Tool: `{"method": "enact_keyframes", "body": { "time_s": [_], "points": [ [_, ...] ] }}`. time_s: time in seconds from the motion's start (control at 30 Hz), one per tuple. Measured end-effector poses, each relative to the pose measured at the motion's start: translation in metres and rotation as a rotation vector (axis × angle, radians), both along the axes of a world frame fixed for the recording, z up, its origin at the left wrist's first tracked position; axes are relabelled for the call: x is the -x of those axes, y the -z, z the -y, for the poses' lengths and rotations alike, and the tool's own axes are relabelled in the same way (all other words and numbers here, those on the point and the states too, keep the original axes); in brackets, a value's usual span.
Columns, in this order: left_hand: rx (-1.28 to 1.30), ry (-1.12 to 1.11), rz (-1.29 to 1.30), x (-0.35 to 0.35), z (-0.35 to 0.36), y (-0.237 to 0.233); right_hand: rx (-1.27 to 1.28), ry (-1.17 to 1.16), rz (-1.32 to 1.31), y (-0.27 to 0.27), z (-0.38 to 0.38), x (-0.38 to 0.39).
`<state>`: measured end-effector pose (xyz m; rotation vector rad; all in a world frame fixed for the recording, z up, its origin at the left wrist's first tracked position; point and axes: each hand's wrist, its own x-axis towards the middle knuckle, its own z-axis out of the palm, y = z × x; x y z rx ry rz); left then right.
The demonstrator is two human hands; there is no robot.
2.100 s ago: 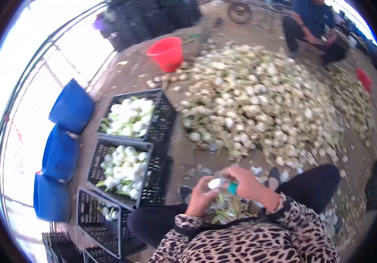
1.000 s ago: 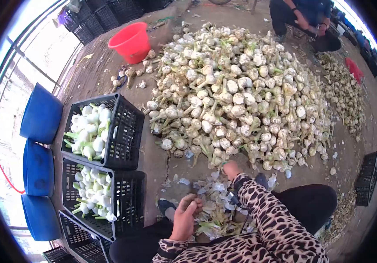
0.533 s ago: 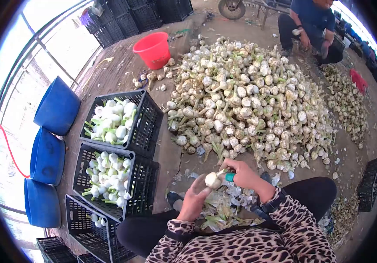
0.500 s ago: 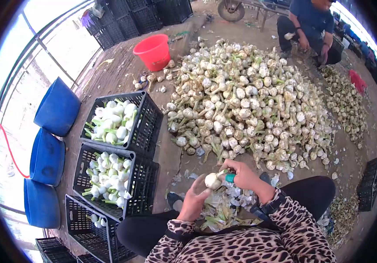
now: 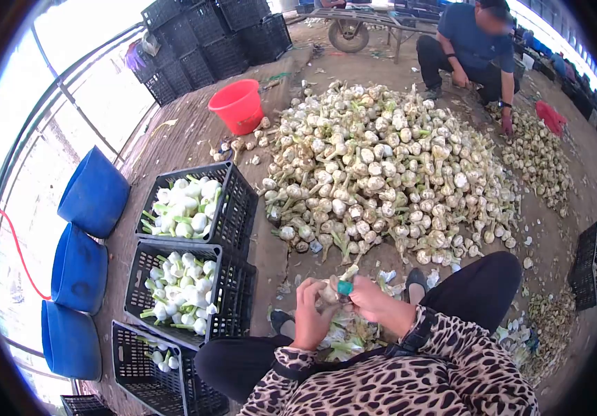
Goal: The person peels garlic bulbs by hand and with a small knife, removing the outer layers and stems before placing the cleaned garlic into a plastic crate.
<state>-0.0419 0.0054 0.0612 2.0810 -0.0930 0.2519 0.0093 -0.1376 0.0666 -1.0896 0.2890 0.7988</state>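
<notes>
A seated person in a leopard-print top and black trousers works just on the near side of a large garlic pile (image 5: 381, 173) spread on the ground. Their left hand (image 5: 310, 312) is wrapped around a garlic bulb (image 5: 328, 292), held in the air in front of their knees, close to the pile's near edge. Their right hand (image 5: 374, 301) grips a small teal-handled tool (image 5: 345, 286), pressed against the bulb. Below the hands, nearer than the pile, lies a litter of peelings (image 5: 347, 336).

Left of the pile, three black crates (image 5: 239, 208) stand in a row, holding clean white bulbs. Further left of the pile sit blue barrels (image 5: 94, 201). A red bucket (image 5: 238, 105) stands at the pile's far left corner. On the pile's far side, another person (image 5: 468, 45) in a blue shirt crouches, one hand down near smaller bulbs.
</notes>
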Motion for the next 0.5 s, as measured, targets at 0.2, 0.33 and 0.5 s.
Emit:
{"method": "enact_keyframes", "body": {
  "time_s": [0.2, 0.33, 0.5],
  "points": [
    [0.072, -0.044, 0.08, 0.005, 0.0, -0.004, -0.071, 0.009, 0.044, -0.001, -0.008, 0.002],
    [0.139, -0.056, 0.09, 0.005, -0.001, 0.001, -0.009, 0.077, 0.076, -0.013, -0.007, 0.003],
    [0.182, -0.053, 0.022, 0.006, -0.003, 0.005, 0.025, -0.013, 0.182, -0.02, 0.0, -0.001]
  ]
}}
